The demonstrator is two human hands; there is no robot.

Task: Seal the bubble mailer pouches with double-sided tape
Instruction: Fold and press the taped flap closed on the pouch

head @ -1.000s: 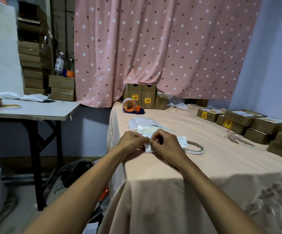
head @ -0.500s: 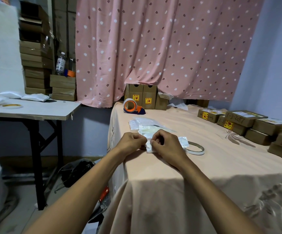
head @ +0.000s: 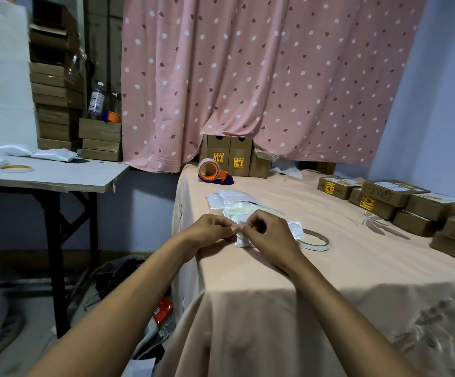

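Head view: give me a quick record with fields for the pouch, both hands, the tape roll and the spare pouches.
pouch: flat on the table, partly under both hands
left hand: pinches the pouch's left end
right hand: pinches the same end, fingertips meeting the left's
tape roll: flat on the table, beside the pouch's right end, untouched
spare pouches: loose pile just beyond the hands
seal state: hidden by the fingers

I see a white bubble mailer pouch (head: 293, 230) lying flat just left of the thin double-sided tape roll (head: 312, 246); spare white pouches (head: 234, 200) are piled farther left, beyond that roll.
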